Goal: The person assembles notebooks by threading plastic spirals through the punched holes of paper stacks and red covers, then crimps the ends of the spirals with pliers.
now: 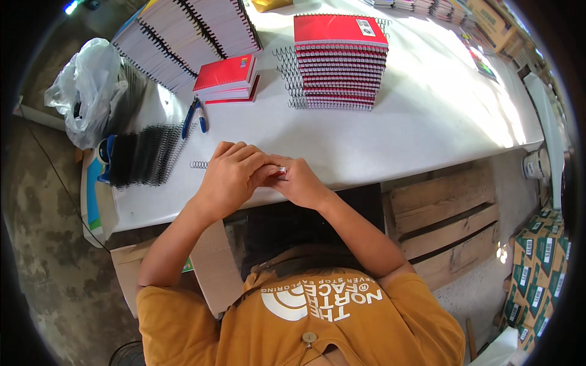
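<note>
My left hand and my right hand meet at the near edge of the white table. Both close on a small red item, of which only a sliver shows between the fingers. My left hand's fingers curl over it from above, and my right hand pinches it from the right side. A short loose wire coil lies just left of my left hand. Blue-handled pliers rest farther back on the left.
A tall stack of red spiral notebooks stands at the back, with loose wire spirals beside it. Left of it are a few unbound red pads, fanned notebooks, black coils and a plastic bag. A wooden pallet and cartons sit right.
</note>
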### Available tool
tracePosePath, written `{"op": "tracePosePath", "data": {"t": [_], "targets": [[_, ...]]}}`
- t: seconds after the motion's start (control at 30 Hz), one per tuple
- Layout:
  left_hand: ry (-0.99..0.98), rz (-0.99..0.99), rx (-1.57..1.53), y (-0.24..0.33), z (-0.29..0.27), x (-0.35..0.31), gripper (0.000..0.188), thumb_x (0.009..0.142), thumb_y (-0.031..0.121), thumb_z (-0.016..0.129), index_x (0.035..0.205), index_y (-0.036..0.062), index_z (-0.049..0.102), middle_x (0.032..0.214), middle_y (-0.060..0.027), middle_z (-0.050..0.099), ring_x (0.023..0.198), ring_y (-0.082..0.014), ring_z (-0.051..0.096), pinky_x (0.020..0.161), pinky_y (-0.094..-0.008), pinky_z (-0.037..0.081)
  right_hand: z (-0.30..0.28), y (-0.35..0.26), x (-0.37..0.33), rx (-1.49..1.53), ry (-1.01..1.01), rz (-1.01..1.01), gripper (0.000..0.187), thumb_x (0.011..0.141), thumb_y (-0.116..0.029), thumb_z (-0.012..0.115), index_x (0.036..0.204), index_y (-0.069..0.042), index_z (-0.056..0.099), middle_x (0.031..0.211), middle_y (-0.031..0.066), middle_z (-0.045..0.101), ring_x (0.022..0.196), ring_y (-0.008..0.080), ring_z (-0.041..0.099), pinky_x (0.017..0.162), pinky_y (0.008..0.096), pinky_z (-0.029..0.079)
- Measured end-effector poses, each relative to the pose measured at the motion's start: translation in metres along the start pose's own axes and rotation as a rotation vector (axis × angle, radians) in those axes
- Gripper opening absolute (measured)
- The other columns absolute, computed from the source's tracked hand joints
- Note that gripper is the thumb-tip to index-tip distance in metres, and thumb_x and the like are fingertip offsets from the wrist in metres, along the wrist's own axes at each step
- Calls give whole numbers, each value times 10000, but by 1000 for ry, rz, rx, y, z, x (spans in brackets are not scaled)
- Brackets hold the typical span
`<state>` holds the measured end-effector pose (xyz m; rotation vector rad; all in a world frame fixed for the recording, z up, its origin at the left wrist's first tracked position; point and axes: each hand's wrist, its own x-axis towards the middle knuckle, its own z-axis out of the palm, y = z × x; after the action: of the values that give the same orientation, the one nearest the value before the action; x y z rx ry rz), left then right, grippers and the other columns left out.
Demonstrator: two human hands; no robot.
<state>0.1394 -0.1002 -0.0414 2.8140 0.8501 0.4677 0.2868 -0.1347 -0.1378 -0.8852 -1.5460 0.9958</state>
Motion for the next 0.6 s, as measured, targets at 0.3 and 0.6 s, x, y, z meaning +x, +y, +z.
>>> {"op": "tracePosePath", "data": {"t": [0.3, 0.6], "targets": [[54, 53, -29, 4, -3, -3, 175, 742, 154, 684, 897, 87, 636, 807, -48, 572, 781, -223, 540, 747, -323, 387, 1, 1, 0, 89, -17, 111, 226, 768, -53, 629, 994, -63, 628, 761, 141, 656, 744, 308, 614, 995, 405, 368], [-49, -113, -61, 7, -6, -1, 223, 722, 155, 696, 924, 104, 616, 835, -34, 584, 838, -218, 559, 755, -332, 391, 3, 11, 0, -138, -93, 12, 199, 800, -136, 606, 988, -84, 646, 838, 112, 669, 835, 279, 615, 1014, 410, 358]]}}
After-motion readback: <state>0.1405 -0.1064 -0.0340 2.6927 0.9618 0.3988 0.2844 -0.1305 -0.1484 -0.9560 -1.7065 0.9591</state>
